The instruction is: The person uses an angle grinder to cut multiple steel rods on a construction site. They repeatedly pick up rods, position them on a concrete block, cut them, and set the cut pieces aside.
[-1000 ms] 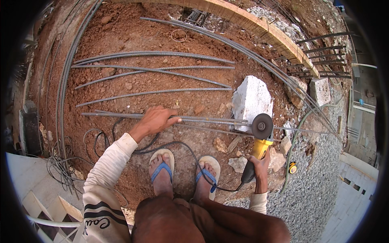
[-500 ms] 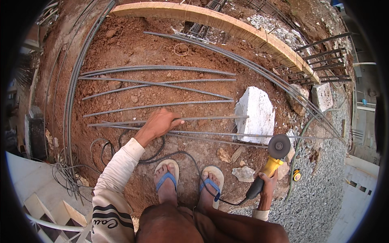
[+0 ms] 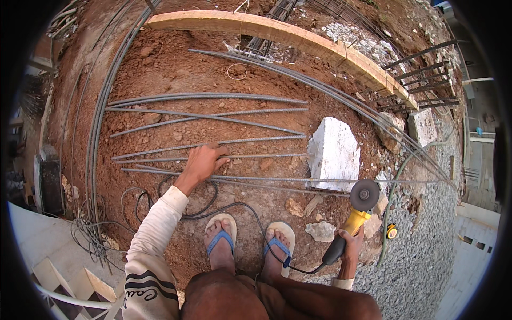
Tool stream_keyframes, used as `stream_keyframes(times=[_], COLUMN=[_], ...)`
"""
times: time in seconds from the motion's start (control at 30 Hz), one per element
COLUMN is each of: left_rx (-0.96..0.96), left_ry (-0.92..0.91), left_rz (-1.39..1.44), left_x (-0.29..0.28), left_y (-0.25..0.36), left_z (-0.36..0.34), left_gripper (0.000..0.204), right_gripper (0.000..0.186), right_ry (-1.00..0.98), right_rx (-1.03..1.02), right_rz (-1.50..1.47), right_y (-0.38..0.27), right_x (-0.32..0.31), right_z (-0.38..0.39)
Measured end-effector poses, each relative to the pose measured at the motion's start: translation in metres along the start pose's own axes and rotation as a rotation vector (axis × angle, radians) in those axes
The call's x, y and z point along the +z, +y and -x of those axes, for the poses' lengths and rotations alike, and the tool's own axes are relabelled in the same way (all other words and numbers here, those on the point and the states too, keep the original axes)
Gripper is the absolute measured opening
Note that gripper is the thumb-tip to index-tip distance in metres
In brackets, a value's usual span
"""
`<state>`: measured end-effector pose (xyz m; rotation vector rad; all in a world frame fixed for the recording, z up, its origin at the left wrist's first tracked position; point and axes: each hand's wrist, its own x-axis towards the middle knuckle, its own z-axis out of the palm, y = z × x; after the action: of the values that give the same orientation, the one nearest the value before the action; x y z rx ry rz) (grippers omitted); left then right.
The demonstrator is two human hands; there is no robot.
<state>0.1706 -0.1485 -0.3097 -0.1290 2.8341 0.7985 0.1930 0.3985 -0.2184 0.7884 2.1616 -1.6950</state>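
My left hand (image 3: 200, 164) is over the dirt with its fingers curled on a thin ribbed steel rebar (image 3: 272, 156), whose right end lies near a large white stone block (image 3: 336, 149). Part of the bar is hidden under the hand. Several other cut rebars (image 3: 213, 96) lie roughly parallel beyond it, two of them crossing. Closer to me, longer rebars (image 3: 282, 178) run past the white block. At my right side, my right hand (image 3: 351, 246) grips a yellow and black angle grinder (image 3: 354, 220). Its dark disc (image 3: 365, 194) faces up, apart from the bars; whether it spins cannot be told.
The grinder's black cord (image 3: 250, 209) runs past my sandalled feet (image 3: 221, 240). A wooden beam (image 3: 288, 29) spans the far side. Long rebars (image 3: 98, 117) lie at left. Gravel (image 3: 410, 256) and a yellow tape measure (image 3: 391, 231) are at right.
The rebar under my left hand has shifted left and away from me, beside the other cut bars. My right hand keeps the grinder in nearly the same place.
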Motion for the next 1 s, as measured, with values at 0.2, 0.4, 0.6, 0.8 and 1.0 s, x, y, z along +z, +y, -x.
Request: stream_keyframes(times=[0.2, 0.4, 0.6, 0.8, 1.0], left_rx=[0.045, 0.188, 0.253, 0.247, 0.155], left_ry=[-0.012, 0.249, 0.251, 0.095, -0.151], left_rz=[0.004, 0.084, 0.119, 0.075, -0.008], left_x=[0.015, 0.025, 0.037, 0.022, -0.025], left_y=[-0.008, 0.007, -0.004, -0.008, 0.015], left_z=[0.004, 0.033, 0.073, 0.078, 0.097], left_gripper=[0.024, 0.031, 0.038, 0.033, 0.035], right_gripper=[0.071, 0.093, 0.087, 0.082, 0.076], right_ry=[-0.011, 0.117, 0.091, 0.048, 0.035], right_rx=[-0.058, 0.018, 0.005, -0.008, -0.028], right_rz=[0.007, 0.06, 0.079, 0.055, -0.058], right_y=[0.02, 0.02, 0.003, 0.002, 0.003], right_x=[-0.012, -0.018, 0.017, 0.032, -0.008], right_z=[-0.005, -0.011, -0.019, -0.025, -0.008])
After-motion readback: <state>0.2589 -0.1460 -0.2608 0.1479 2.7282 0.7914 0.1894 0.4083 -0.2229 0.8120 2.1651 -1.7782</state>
